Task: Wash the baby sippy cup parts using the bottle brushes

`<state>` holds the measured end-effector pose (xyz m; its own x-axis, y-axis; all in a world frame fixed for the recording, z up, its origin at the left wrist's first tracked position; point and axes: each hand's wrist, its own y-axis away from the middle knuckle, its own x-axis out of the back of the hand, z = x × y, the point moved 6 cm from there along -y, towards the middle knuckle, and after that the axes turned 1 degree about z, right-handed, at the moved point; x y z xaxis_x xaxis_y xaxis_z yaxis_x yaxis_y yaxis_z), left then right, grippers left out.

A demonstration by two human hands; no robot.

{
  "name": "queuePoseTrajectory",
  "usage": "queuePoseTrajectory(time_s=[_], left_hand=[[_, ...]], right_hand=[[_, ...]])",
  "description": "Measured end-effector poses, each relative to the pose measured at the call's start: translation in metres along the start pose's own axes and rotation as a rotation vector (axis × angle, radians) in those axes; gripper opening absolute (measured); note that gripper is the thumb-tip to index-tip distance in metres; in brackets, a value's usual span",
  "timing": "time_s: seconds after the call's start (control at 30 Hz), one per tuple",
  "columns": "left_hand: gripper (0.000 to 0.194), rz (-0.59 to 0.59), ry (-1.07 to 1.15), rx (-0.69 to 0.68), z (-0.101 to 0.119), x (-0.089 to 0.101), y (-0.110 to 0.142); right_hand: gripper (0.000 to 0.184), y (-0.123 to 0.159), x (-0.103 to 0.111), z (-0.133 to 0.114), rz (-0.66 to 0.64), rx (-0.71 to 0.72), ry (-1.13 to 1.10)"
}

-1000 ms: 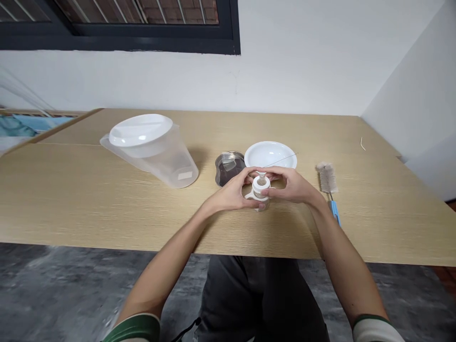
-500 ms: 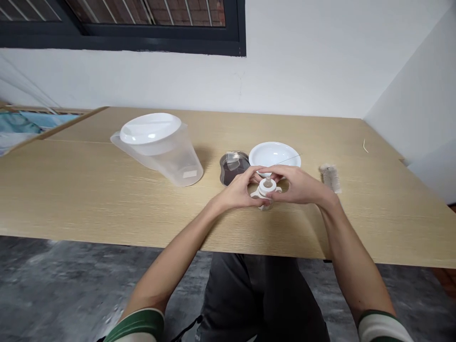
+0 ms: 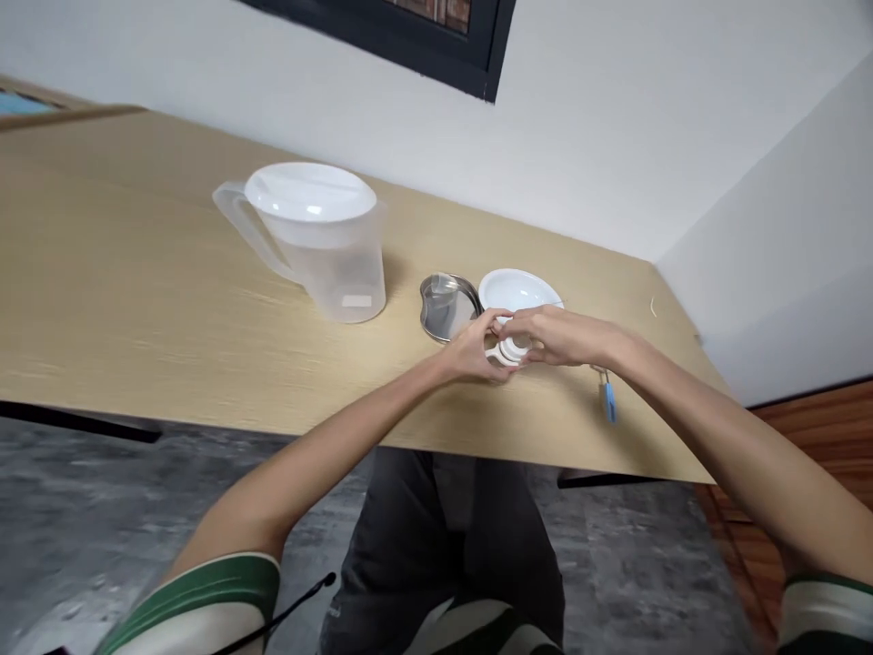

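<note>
The white-collared bottle point(image 3: 510, 351) is being clamped between the left hand point(image 3: 472, 349) and the right hand point(image 3: 554, 335), above the table point(image 3: 205, 355); just beyond them, the metal tray point(image 3: 446, 314) and white bowl point(image 3: 515, 289) are seen.

Can't read any text, brand or number from here. Small white rectangular label point(image 3: 356, 301) on translucent plastic jug point(image 3: 334, 264): print illegible to me. Tiny pale mark point(image 3: 334, 612) on dark grey trousers point(image 3: 386, 537): too small.

White walls point(image 3: 587, 136), dark-framed window point(image 3: 470, 45), wooden table point(image 3: 170, 300), gray floor point(image 3: 627, 555)
</note>
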<state>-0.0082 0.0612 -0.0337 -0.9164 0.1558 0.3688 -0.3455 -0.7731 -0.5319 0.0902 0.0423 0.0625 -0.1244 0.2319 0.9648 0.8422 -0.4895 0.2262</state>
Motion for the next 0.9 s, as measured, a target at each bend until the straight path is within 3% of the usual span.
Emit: queuePoseTrajectory(time_s=[0.17,0.37,0.5,0.67,0.9], left_hand=[[0.081,-0.020,0.027,0.010,-0.007,-0.002,-0.004],[0.075,-0.006,0.055,-0.042,-0.006,-0.001,-0.008],[0.073,-0.006,0.122,-0.046,-0.007,-0.003,-0.007],[0.072,-0.004,0.153,-0.015,-0.011,-0.004,-0.005],[0.072,0.003,0.130,-0.014,-0.011,-0.004,-0.005]], right_hand=[[0.030,-0.001,-0.004,-0.004,-0.059,-0.024,0.022],[0.035,0.001,-0.008,0.002,-0.035,0.050,-0.001],[0.035,0.000,-0.008,0.001,-0.049,0.015,0.027],[0.033,-0.005,-0.009,0.004,-0.080,-0.121,0.101],[0.044,-0.015,-0.009,0.010,-0.162,-0.492,0.172]])
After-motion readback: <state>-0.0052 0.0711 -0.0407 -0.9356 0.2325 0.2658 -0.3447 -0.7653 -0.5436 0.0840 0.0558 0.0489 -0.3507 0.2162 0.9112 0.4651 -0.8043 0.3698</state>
